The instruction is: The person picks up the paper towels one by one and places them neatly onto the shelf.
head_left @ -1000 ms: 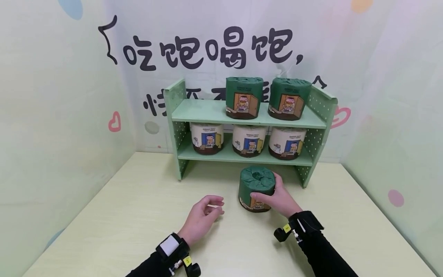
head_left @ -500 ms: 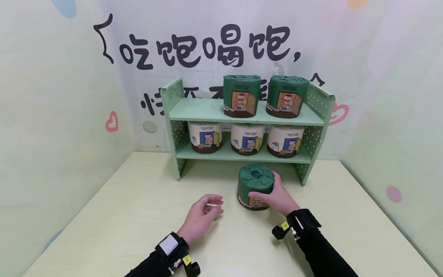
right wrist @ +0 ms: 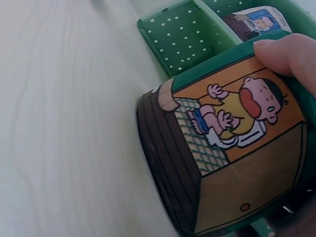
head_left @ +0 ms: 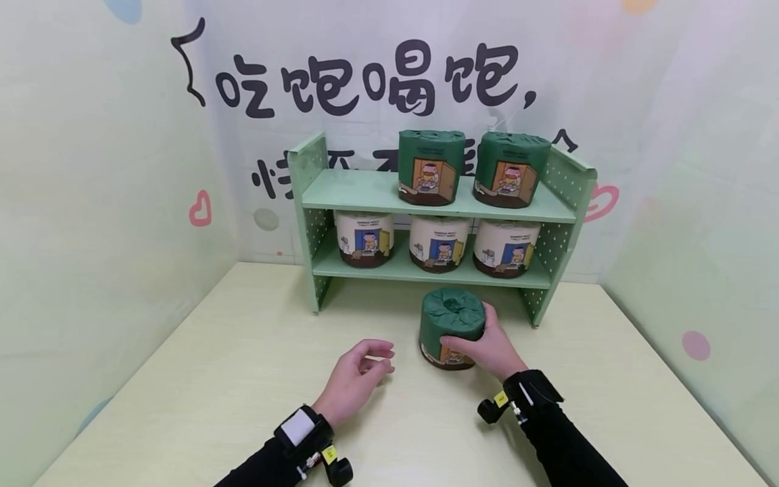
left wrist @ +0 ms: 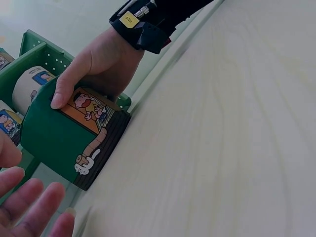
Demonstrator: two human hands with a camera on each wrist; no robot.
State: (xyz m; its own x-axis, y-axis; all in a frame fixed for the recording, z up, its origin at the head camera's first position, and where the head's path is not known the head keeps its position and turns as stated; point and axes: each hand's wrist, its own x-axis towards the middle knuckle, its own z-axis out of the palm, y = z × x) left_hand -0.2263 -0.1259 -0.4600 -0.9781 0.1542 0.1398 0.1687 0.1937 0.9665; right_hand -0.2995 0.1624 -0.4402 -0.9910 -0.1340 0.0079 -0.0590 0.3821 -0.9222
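In the head view, my right hand grips a green-wrapped toilet roll from its right side, thumb across the front and fingers behind. The roll stands upright on the table, in front of a green shelf. Its printed cartoon label fills much of the right wrist view. My left hand is held to the left of the roll, apart from it, fingers loosely bent around nothing. Those relaxed fingers also show at the lower left of the left wrist view. The far side of the roll is hidden.
The two-tier green shelf stands at the back of the table. Two green toilet rolls sit on its upper board, toward the right. Three white toilet rolls line the lower board. Printed cloth walls enclose the back and sides.
The head view shifts slightly. Both hands and the toilet roll keep their places.
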